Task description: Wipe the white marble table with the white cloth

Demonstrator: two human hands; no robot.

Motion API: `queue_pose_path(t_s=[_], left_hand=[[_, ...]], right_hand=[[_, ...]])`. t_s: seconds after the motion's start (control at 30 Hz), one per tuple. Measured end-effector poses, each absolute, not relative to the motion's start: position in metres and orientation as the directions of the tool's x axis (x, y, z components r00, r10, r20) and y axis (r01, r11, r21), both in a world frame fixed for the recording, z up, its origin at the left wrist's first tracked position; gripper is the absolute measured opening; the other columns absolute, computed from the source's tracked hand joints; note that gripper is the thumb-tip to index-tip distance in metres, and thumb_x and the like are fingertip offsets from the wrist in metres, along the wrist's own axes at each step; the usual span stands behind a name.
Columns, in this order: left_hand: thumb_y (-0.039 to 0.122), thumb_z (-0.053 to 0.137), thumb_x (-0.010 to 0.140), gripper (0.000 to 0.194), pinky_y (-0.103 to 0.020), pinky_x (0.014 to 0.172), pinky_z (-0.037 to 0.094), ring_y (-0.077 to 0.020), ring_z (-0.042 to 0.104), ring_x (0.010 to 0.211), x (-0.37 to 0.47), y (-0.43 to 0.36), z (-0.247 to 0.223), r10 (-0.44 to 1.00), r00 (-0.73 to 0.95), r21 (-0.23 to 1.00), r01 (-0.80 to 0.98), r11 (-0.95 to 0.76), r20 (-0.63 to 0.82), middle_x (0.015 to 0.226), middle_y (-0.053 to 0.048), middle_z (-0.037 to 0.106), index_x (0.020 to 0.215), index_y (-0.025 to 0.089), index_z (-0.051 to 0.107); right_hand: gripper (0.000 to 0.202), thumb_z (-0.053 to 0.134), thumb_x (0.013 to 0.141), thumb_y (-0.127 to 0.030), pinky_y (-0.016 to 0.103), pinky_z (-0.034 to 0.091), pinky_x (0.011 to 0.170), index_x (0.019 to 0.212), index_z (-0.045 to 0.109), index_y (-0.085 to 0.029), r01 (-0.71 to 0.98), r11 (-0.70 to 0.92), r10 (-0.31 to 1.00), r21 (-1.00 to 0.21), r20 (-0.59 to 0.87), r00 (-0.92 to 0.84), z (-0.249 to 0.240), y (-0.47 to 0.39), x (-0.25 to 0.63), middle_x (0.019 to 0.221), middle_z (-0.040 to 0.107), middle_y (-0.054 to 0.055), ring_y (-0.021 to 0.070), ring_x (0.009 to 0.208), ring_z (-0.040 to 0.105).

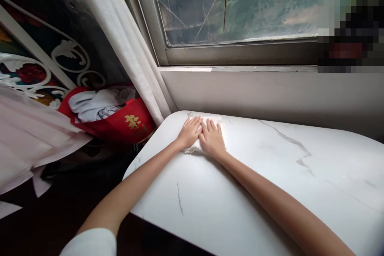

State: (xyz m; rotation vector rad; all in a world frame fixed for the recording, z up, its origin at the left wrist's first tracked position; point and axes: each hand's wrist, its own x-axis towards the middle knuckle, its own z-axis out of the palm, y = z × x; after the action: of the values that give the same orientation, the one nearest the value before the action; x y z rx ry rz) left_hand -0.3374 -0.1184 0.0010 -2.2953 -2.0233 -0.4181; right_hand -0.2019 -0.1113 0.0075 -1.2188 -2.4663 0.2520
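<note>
Both my hands lie flat, side by side and touching, near the far left corner of a white marble-patterned table (240,184). My left hand (190,132) has its fingers stretched out, pointing away and to the right. Beside it, my right hand (212,137) presses down with fingers spread a little. Under the two palms is a white cloth (195,150); its crumpled near edge shows between my wrists, and most of it is hidden by the hands.
A window (240,8) in a metal frame stands behind the table, above a pale wall. At left hang a white curtain (120,40) and a pink cloth (33,136). A red bag (120,124) with gold lettering holds pale fabric, near white scrolled metalwork (70,54).
</note>
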Motion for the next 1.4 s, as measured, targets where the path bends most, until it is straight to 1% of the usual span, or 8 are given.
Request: queue_pose_path(t_s=[0.17,0.3,0.47,0.6,0.8,0.97,1.13,1.4], left_hand=[[0.029,0.027,0.095,0.049,-0.044,0.113,0.013,-0.0202,0.022,0.137,-0.333,-0.225,0.008,0.958,0.181,0.153,0.964,-0.218,0.222,0.147,-0.010,0.031,0.141,0.013,0.031],[0.030,0.027,0.096,0.052,-0.046,0.112,0.016,-0.0220,0.021,0.137,-0.339,-0.303,0.011,0.964,0.162,0.156,0.968,-0.197,0.213,0.149,-0.006,0.027,0.147,0.022,0.017],[0.030,0.026,0.095,0.055,-0.048,0.112,0.019,-0.0229,0.025,0.136,-0.368,-0.347,0.010,0.968,0.107,0.136,0.981,-0.140,0.227,0.149,-0.002,0.025,0.147,0.029,0.008],[0.029,0.025,0.095,0.052,-0.044,0.112,0.020,-0.0210,0.026,0.136,-0.399,-0.333,0.011,0.974,0.115,0.123,0.982,-0.141,0.193,0.148,-0.001,0.029,0.146,0.027,0.017],[0.031,0.021,0.094,0.051,-0.042,0.112,0.015,-0.0188,0.028,0.135,-0.439,-0.242,0.010,0.982,0.102,0.136,0.983,-0.124,0.162,0.145,-0.006,0.036,0.140,0.016,0.035],[0.030,0.024,0.092,0.050,-0.038,0.112,0.013,-0.0167,0.026,0.136,-0.456,-0.140,0.007,0.987,0.063,0.145,0.986,-0.084,0.145,0.145,-0.007,0.036,0.138,0.014,0.037],[0.031,0.031,0.091,0.048,-0.039,0.111,0.015,-0.0188,0.029,0.134,-0.462,-0.065,0.005,0.986,0.061,0.127,0.989,-0.081,0.154,0.143,-0.007,0.039,0.136,0.016,0.039],[0.030,0.031,0.092,0.045,-0.037,0.110,0.020,-0.0186,0.037,0.129,-0.466,-0.042,0.002,0.972,0.115,0.135,0.980,-0.145,0.205,0.140,-0.006,0.043,0.134,0.019,0.042]], right_hand=[[0.057,0.030,0.089,-0.024,0.047,0.001,0.113,0.143,0.026,-0.004,0.586,0.659,0.724,-0.473,0.186,-0.664,0.011,-0.203,-0.185,0.151,0.019,0.014,0.0239,0.140,0.006],[0.068,0.040,0.087,-0.031,0.050,-0.005,0.112,0.145,0.017,-0.005,0.403,0.657,0.598,-0.637,0.115,-0.793,0.018,-0.259,-0.183,0.152,0.008,0.012,0.0243,0.139,-0.004],[0.075,0.047,0.085,-0.034,0.048,-0.005,0.113,0.146,0.013,-0.007,0.260,0.580,0.492,-0.772,0.078,-0.867,0.027,-0.287,-0.204,0.152,0.002,0.012,0.0226,0.138,-0.011],[0.074,0.046,0.085,-0.035,0.052,-0.004,0.112,0.145,0.016,-0.002,0.270,0.603,0.487,-0.751,0.079,-0.870,0.030,-0.278,-0.230,0.151,0.005,0.017,0.0258,0.138,-0.009],[0.059,0.032,0.091,-0.029,0.049,0.000,0.112,0.141,0.027,0.000,0.411,0.669,0.615,-0.619,0.152,-0.773,0.022,-0.208,-0.276,0.149,0.021,0.019,0.0259,0.140,0.010],[0.054,0.026,0.091,-0.027,0.046,0.001,0.111,0.140,0.033,-0.003,0.519,0.695,0.683,-0.497,0.231,-0.693,0.011,-0.122,-0.304,0.148,0.027,0.017,0.0231,0.138,0.017],[0.053,0.025,0.091,-0.027,0.044,0.003,0.111,0.140,0.033,-0.008,0.594,0.646,0.744,-0.479,0.223,-0.630,0.007,-0.059,-0.315,0.149,0.028,0.012,0.0202,0.138,0.018],[0.052,0.027,0.090,-0.029,0.041,0.005,0.111,0.137,0.038,-0.009,0.662,0.589,0.804,-0.463,0.261,-0.534,0.006,-0.044,-0.323,0.147,0.032,0.013,0.0201,0.137,0.020]])
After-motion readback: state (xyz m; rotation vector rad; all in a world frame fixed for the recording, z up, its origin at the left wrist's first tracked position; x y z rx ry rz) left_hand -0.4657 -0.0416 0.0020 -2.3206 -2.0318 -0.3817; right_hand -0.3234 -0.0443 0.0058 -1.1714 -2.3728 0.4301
